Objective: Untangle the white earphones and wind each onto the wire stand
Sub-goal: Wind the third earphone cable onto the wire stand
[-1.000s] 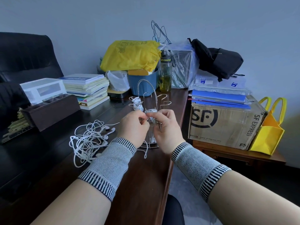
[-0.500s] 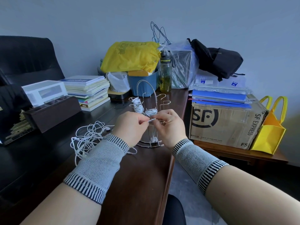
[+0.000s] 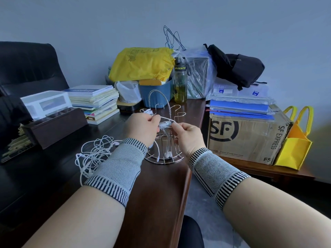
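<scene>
Dark wood forms the surface [image 3: 157, 185], which is seen from above with a grey wall behind; nearest the viewer, two forearms in knitted wrist sleeves are stretched toward the wire stand [image 3: 163, 138], which is set near the right edge. A tangle of white earphones [image 3: 95, 154] is left lying loose beside the left wrist; how many sets are knotted in it cannot be counted. One white cord [image 3: 165, 119] is stretched between the two hands in front of the stand; the fingers [image 3: 155, 118] of the left hand [image 3: 143, 127] are pinched together on one end, and those of the right hand [image 3: 188, 135] are closed on the other. Two wound bundles can be counted on the stand, one at its middle arm and one at its left; a pair of earbuds [image 3: 167, 155] is seen hanging down to the base ring. The task is judged to be partly done; the present cord is yet to be fully wound, and the tangle is yet to be separated. Farther back, one stack of books [image 3: 95, 101], one bottle [image 3: 180, 83] and one yellow bag [image 3: 143, 63] are ranged along the wall.
</scene>
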The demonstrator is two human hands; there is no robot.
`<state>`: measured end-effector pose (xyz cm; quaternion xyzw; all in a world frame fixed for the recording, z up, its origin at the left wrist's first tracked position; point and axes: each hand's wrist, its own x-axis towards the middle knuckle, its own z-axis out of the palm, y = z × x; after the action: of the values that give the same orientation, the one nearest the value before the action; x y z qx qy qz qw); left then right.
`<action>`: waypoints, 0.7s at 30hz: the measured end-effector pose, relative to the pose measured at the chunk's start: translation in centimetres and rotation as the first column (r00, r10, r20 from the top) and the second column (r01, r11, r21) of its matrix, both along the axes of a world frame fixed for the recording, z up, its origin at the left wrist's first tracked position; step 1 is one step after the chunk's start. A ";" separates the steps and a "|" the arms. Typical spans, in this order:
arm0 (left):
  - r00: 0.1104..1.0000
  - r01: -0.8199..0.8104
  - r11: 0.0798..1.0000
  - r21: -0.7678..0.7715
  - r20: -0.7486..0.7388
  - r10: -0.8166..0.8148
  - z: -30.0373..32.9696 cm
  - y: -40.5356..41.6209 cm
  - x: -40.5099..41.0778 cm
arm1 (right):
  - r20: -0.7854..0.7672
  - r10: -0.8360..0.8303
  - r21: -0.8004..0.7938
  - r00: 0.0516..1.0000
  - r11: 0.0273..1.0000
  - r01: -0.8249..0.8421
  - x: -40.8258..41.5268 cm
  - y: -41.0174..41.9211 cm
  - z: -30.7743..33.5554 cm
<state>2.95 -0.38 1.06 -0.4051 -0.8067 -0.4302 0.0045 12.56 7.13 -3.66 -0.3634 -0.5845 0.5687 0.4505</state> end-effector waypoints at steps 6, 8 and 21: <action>0.998 -0.030 0.996 -0.083 -0.053 0.025 -0.8 0.4 -0.6 | 0.109 -0.041 0.019 0.993 0.999 0.039 -0.2 -0.2 1.2; 1.000 -0.002 0.998 -0.067 0.028 0.004 -1.2 0.4 -0.6 | 0.159 -0.053 0.044 0.986 0.998 0.046 -0.3 0.0 1.5; 0.759 0.059 0.960 0.272 0.613 -0.220 -4.3 -0.2 0.5 | 0.110 -0.063 0.049 0.992 0.997 0.058 0.0 0.1 1.1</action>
<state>3.41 -0.61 -3.21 -0.2908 -0.6705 -0.6338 -0.2533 12.51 7.24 -2.57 -0.4018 -0.6103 0.5201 0.4424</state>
